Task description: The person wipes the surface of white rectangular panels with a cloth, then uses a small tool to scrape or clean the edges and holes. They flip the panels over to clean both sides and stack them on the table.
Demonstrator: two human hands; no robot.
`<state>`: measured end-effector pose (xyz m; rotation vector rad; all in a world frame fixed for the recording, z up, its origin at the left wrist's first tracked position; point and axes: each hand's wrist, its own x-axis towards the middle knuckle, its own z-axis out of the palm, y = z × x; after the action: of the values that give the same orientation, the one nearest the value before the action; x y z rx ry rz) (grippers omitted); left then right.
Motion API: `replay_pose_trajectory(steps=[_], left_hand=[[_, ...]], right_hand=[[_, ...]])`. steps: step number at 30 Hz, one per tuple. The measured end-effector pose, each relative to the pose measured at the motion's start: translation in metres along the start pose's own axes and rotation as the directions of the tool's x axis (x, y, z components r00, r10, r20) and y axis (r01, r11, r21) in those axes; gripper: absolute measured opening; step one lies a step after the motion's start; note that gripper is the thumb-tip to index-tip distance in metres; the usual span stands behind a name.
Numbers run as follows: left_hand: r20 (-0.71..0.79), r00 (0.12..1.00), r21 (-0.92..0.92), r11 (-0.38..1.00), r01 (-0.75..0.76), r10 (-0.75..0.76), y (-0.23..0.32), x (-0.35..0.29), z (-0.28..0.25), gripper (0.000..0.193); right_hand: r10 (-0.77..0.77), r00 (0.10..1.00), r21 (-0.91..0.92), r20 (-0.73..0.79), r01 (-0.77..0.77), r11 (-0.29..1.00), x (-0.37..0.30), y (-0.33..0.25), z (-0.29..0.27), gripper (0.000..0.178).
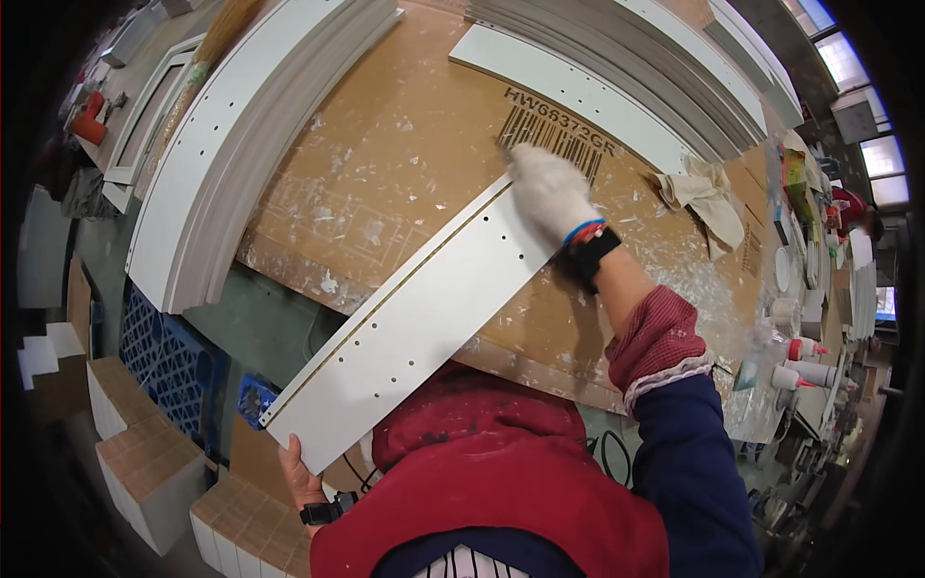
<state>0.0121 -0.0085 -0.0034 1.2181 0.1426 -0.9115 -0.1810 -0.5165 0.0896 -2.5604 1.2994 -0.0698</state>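
Observation:
A long white panel (424,313) with drilled holes and a groove along one edge slants across the front of the table. My left hand (300,470), bare and with a dark watch at the wrist, grips the panel's near lower end, thumb on its face. At the far end, my right hand (551,193) wears a whitish glove and lies over the panel's end and grooved edge. Motion smears the gloved fingers, so their grip is unclear. Under the far end is a cardboard-covered tabletop (385,144), spotted with white.
Stacks of white panels stand at the left (207,125) and far right (665,48); a single panel (578,91) lies before the latter. A beige cloth (708,202) rests at the right, near red-tipped bottles (795,376). Wrapped blocks (154,462) and a blue pallet (164,356) are lower left.

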Motion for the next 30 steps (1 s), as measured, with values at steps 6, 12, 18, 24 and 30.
replay_pose_trajectory(steps=[6,12,18,24,30], left_hand=[[-0.026,1.0,-0.045,0.999,-0.007,0.006,0.0,-0.002,0.021,0.048],[0.005,1.0,-0.094,0.995,0.013,-0.013,-0.006,0.009,0.054,0.05],[0.082,0.995,-0.192,0.979,0.07,-0.055,-0.011,0.021,0.08,0.046],[0.096,0.994,-0.427,0.9,0.089,-0.053,-0.016,0.023,0.092,0.062],[0.417,0.909,-0.61,0.736,0.294,-0.017,-0.016,0.029,0.092,0.072]], right_hand=[[0.347,0.936,-0.16,-0.064,-0.353,0.922,0.007,0.061,-0.026,0.027],[0.229,0.973,-0.122,-0.017,-0.229,0.966,-0.022,0.036,-0.026,0.026],[0.05,0.997,-0.229,-0.066,-0.064,0.971,-0.042,0.025,-0.003,0.019],[-0.573,0.819,-0.035,0.02,0.573,0.819,-0.128,-0.1,0.047,0.008],[-0.783,0.497,0.247,0.375,0.76,0.601,-0.171,-0.165,0.06,0.01]])
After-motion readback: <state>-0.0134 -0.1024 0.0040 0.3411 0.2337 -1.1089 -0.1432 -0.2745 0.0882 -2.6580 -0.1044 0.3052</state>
